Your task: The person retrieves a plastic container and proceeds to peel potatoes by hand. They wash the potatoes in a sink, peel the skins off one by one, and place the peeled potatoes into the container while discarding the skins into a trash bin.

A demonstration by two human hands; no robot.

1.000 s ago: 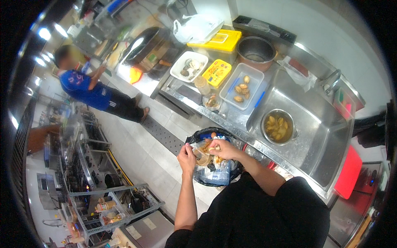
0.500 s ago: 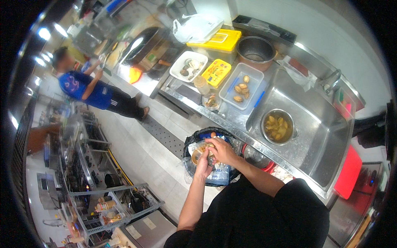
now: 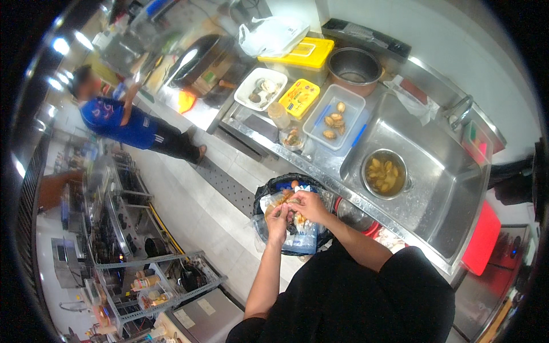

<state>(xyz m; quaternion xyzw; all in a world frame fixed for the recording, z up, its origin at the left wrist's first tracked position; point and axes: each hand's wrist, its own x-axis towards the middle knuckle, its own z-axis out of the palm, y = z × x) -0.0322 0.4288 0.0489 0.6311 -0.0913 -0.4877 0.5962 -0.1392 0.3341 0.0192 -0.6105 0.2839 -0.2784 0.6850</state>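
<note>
My left hand (image 3: 277, 223) and my right hand (image 3: 310, 206) meet above a bin (image 3: 259, 226) lined with a black bag. Their fingertips pinch a small brownish thing that looks like an abalone (image 3: 291, 204), mostly hidden by the fingers. Below them in the bin lie clear plastic and a blue-and-white packet (image 3: 301, 244). Several shelled abalones (image 3: 334, 120) rest in a clear plastic tub (image 3: 349, 94) on the counter. More abalones (image 3: 383, 174) sit in cloudy liquid in a round metal bowl (image 3: 407, 175) inside the sink.
The steel sink (image 3: 440, 171) is at the right. Along the counter stand a white tub (image 3: 238, 94), a yellow-lidded box (image 3: 317, 54), a yellow package (image 3: 299, 98), a small jar (image 3: 278, 114) and a dark pot (image 3: 366, 88). A person in blue (image 3: 117, 123) works at the far left.
Both hands have shifted slightly and their fingers have changed position, pinching closer together. The contents of the bin show more. The person in blue has moved their arms.
</note>
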